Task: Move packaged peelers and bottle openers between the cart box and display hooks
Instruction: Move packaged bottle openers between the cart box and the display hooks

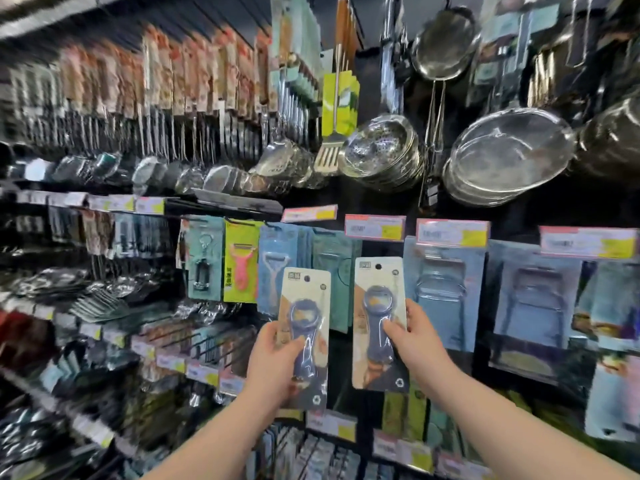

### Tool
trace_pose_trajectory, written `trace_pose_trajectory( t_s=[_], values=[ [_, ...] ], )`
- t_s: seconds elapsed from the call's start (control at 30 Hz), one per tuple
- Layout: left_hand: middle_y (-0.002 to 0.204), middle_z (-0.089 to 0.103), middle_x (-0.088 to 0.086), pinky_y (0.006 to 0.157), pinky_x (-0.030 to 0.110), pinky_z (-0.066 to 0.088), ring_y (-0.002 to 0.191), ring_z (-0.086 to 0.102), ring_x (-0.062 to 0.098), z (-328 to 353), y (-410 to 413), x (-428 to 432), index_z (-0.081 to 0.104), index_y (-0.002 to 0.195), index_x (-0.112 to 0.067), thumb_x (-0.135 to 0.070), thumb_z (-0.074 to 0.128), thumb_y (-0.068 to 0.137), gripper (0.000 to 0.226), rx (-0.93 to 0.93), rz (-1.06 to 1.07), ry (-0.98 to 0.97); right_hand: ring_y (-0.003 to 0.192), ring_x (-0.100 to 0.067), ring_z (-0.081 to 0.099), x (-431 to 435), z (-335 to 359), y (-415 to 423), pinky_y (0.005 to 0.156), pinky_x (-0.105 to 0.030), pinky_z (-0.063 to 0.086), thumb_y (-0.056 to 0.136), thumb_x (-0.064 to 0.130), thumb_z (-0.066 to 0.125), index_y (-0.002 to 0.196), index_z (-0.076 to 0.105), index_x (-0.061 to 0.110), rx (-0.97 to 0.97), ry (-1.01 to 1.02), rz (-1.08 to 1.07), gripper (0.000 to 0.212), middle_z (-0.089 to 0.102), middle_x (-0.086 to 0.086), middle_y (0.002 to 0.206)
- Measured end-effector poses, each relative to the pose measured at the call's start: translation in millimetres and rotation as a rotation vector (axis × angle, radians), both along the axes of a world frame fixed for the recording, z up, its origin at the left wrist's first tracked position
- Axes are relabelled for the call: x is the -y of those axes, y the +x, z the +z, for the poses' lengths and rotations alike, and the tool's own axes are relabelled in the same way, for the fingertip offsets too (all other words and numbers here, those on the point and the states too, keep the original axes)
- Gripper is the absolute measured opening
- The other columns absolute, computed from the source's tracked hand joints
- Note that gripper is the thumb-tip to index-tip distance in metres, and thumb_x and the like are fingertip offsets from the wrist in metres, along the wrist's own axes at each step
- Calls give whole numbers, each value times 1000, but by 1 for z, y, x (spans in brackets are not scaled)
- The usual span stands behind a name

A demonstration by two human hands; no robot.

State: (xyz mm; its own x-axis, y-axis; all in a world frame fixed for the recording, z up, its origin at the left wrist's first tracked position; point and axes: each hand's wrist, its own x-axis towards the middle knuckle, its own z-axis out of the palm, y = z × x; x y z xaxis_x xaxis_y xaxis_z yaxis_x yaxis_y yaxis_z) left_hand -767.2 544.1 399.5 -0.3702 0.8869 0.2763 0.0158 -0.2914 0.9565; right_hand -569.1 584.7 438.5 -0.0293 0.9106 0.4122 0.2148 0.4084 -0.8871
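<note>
Your left hand grips a seemingly light, stiff cream-carded blue bottle opener low; right hand, its twin.

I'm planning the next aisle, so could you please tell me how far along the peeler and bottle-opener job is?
Done: a pink peeler pack and a blue peeler pack hang on hooks. In hand: the left hand grips one opener pack, the right hand the other opener pack, both off the hooks. Left: probably hanging these two; the cart box is out of view.
</note>
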Motion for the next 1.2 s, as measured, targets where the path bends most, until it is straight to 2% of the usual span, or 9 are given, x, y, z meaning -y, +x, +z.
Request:
trace_pose_trajectory(
  t_s=[0.23, 0.33, 0.4, 0.57, 0.67, 0.83, 0.93, 1.0, 1.2],
  values=[
    [87, 69, 13, 60, 38, 51, 65, 63, 25, -3, -8, -54, 57, 97, -19, -8, 62, 84, 18, 31, -52, 5, 90, -4, 61, -45, -2, -12, 61, -12, 45, 90, 9, 54, 117, 47, 31, -2, 15, -32, 35, 64, 9, 104],
    [93, 68, 20, 72, 49, 55, 74, 64, 32, -4, -14, -76, 56, 94, -19, -8, 62, 83, 17, 22, -92, 5, 89, -4, 61, -56, -3, -21, 68, -16, 48, 91, 11, 54, 119, 47, 33, -9, 26, -78, 37, 64, 12, 103],
    [95, 66, 25, 76, 56, 53, 75, 63, 34, -5, -21, -88, 56, 95, -17, -8, 62, 82, 16, 10, -136, -2, 83, 7, 56, -60, 0, -28, 60, -7, 44, 91, 12, 55, 119, 46, 34, 1, 48, -122, 37, 59, 21, 99],
    [84, 64, 15, 46, 25, 52, 62, 62, 18, 1, -46, -116, 55, 88, -18, -9, 61, 84, 12, -23, -225, 7, 78, 25, 54, -62, 7, -46, 59, -1, 43, 94, 8, 51, 124, 38, 36, -49, 91, -147, 44, 50, 29, 104],
    [99, 65, 22, 58, 40, 57, 78, 66, 32, 2, -58, -125, 55, 90, -24, -16, 61, 78, 16, -34, -276, 2, 69, 32, 48, -61, 9, -57, 56, 5, 39, 94, 5, 50, 115, 34, 35, -90, 128, -218, 40, 42, 33, 96],
    [103, 62, 29, 59, 48, 57, 75, 64, 34, -3, -66, -138, 54, 88, -23, -12, 61, 82, 15, -21, -326, 6, 100, -8, 60, -59, 16, -65, 69, -13, 47, 95, 6, 48, 133, 41, 23, -154, 109, -281, 42, 57, 6, 122],
    [101, 64, 22, 49, 30, 56, 72, 65, 27, -6, -65, -145, 54, 90, -25, -10, 61, 84, 17, -2, -358, -4, 98, -7, 61, -59, 18, -64, 75, -17, 50, 95, 6, 47, 125, 43, 21, -112, 78, -290, 34, 59, 7, 115],
    [101, 65, 17, 51, 30, 57, 73, 67, 27, -5, -62, -148, 54, 90, -27, -10, 61, 85, 19, 13, -381, -3, 104, -13, 62, -60, 21, -63, 82, -26, 52, 95, 6, 47, 131, 44, 19, -83, 67, -304, 39, 62, 2, 119],
    [96, 70, 8, 59, 36, 56, 70, 70, 24, -8, -53, -149, 54, 103, -20, -8, 61, 85, 22, 45, -416, -4, 93, -12, 65, -65, 29, -62, 71, -23, 51, 93, 9, 49, 122, 52, 21, -96, 72, -308, 32, 67, 3, 106]
  ],
)
